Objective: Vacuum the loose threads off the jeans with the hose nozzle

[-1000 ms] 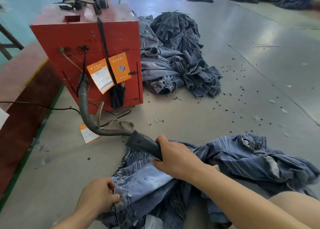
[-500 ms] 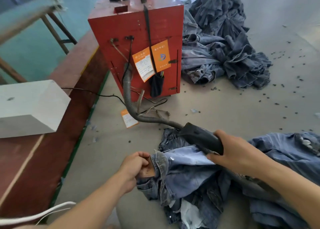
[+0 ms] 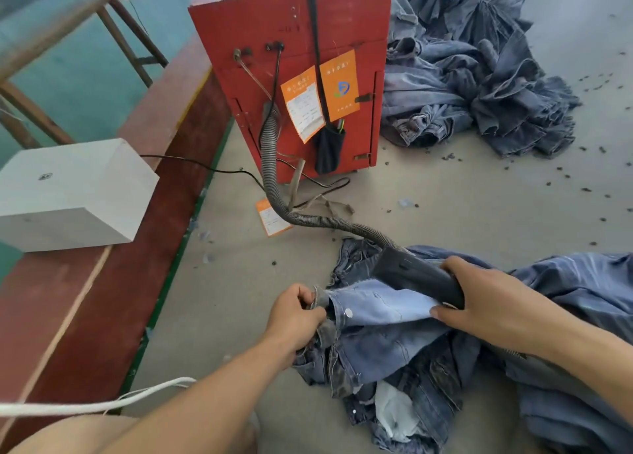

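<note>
A pair of light blue jeans [image 3: 383, 330] lies crumpled on the grey floor in front of me. My left hand [image 3: 296, 316] pinches the waistband at its left end. My right hand [image 3: 486, 302] grips the black hose nozzle [image 3: 414, 275], which lies across the upper edge of the jeans; its tip is hidden under my hand. A grey ribbed hose [image 3: 274, 186] runs from the nozzle up to the red vacuum cabinet [image 3: 294, 52]. More denim [image 3: 582, 302] lies under my right forearm.
A pile of dark jeans [image 3: 479, 86] sits right of the cabinet. Dark thread bits [image 3: 561, 176] dot the floor. A white block [image 3: 68, 193] rests on the red ledge at left. An orange tag [image 3: 272, 217] and a black cable [image 3: 205, 167] lie near the cabinet's foot.
My view has swung left and down. My left hand has lifted the waistband and pulled it leftwards. The nozzle in my right hand stays on the upper part of the jeans.
</note>
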Available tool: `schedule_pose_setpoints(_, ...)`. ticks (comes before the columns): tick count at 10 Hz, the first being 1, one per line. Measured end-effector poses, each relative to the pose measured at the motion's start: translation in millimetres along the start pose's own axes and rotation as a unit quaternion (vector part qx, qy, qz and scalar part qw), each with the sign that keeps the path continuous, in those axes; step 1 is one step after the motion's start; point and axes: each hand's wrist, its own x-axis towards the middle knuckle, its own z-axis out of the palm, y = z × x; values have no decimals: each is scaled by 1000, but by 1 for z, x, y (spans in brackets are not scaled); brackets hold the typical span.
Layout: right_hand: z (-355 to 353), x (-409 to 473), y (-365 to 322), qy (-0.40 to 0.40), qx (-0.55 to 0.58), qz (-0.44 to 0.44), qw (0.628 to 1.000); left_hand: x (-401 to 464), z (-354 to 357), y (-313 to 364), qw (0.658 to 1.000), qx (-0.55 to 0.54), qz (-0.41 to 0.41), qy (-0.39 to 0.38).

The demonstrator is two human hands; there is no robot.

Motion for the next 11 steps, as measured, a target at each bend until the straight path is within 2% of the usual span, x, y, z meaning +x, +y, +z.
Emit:
schedule_pose_setpoints(1,0,0,-1,16,28,20,999,3,-8,-2,993,68,-93,-38)
schedule_pose_setpoints(2,2,1,-6,13,66,28,997,-1,-13,6,977,188,-79,-58)
schedule_pose_setpoints(3,9,4,-22,-10,145,23,989,-14,4,19,988,52,-31,-139)
schedule_pose_setpoints(4,16,12,-45,0,216,24,976,-34,28,35,958,-138,-51,-246)
schedule_pose_setpoints(5,17,21,-62,4,261,22,965,-42,37,49,941,-222,-57,-248)
schedule_pose_setpoints(6,17,27,-68,-3,307,33,951,-39,33,63,930,-275,-18,-243)
schedule_pose_setpoints(8,26,28,-77,12,331,24,943,-36,27,70,941,-269,4,-208)
schedule_pose_setpoints(10,24,23,-79,8,243,16,970,-40,25,69,918,-338,-43,-202)
schedule_pose_setpoints(11,4,12,-74,58,289,53,954,-34,23,71,898,-398,-90,-162)
